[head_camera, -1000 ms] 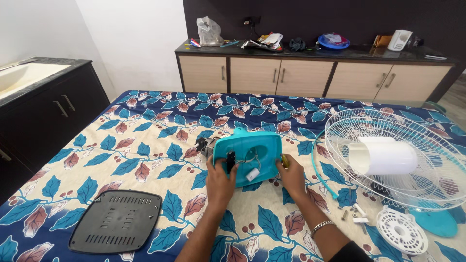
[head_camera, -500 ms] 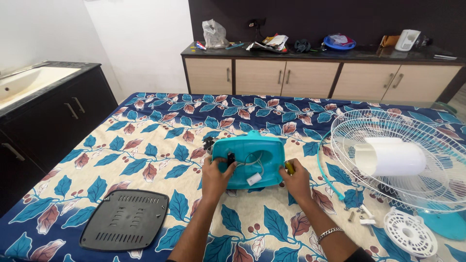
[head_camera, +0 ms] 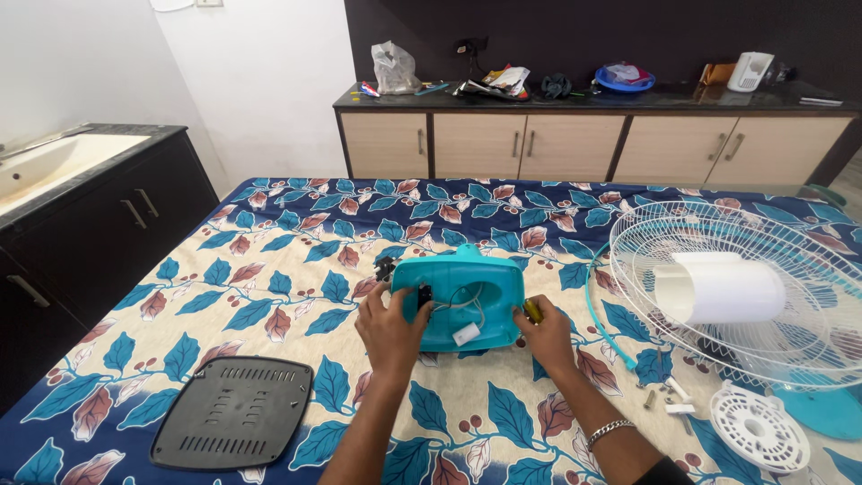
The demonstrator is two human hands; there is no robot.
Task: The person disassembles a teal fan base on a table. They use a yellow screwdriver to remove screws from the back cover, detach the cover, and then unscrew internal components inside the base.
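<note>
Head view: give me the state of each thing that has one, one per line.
Teal housing: open, wires and white capacitor exposed, held at both sides.
Left hand: grip on housing's left edge.
Right hand: grip on housing's right edge, with a yellow-handled tool.
Black cover: off, lying flat.
Fan guard: detached, lying on the cloth.
Cabinet doors: shut.

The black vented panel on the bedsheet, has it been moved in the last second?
No. The black vented panel lies on the same blue leaves of the bedsheet; only the camera shifted. Neither hand touches it.
</note>
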